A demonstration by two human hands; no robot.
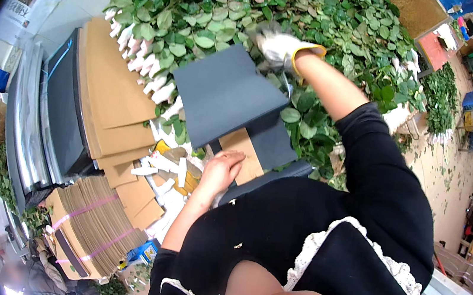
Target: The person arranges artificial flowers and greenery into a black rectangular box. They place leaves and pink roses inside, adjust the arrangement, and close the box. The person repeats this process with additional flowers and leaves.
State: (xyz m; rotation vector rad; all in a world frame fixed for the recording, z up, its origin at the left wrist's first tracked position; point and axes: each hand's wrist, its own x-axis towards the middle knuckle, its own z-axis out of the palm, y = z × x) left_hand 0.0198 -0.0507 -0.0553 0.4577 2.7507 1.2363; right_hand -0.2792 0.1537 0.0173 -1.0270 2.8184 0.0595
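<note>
Cardboard [251, 164] and dark sheet [222, 95] lie toward the bench's near edge, bearing no stems yet; the left hand's [221, 171] relaxed fingers rest on cardboard; gloved right hand [274, 48] meets leafy stems [224, 17], grasp unclear.

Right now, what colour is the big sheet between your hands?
The sheet is dark grey, clearest in head view.

The sheet [222, 95] is looking smooth and matt, the cardboard [112, 80] papery, the silver sheeting [30, 114] glossy.
</note>
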